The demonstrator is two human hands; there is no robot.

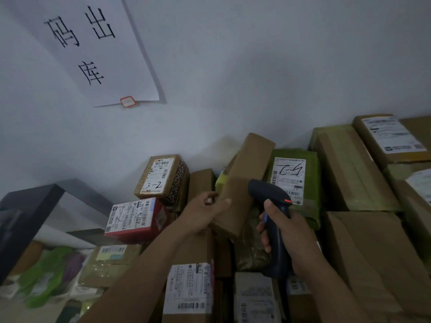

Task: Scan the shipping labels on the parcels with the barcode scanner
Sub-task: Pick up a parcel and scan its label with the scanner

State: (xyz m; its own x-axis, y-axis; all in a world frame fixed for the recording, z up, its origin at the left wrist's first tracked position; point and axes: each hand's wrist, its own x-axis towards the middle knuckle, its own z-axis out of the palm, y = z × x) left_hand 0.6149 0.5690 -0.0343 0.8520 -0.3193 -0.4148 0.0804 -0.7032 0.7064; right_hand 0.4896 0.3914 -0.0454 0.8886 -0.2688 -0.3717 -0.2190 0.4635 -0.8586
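Barcode scanner (pixel 274 229), dark w/ a red spot on its head, is upright in the right hand (pixel 291 231), fingers wrapped round the grip, above the parcel pile centre-right. Left hand (pixel 205 213) grips the edge of a tilted brown box (pixel 242 178) just left of the scanner head. Nearest: a labelled carton (pixel 189 287) beside the left forearm. Behind the scanner, a green parcel (pixel 312 183) w/ a white shipping label (pixel 288 176), handwriting on it. Left: red box (pixel 137 217), and past it a box marked 3-2 (pixel 161 176). Right: big taped cartons (pixel 349 169). Surface under the pile is hidden. Far left, a dark frame (pixel 28 206). Behind all, a pale wall (pixel 256 66) w/ a paper sign (pixel 88 47).
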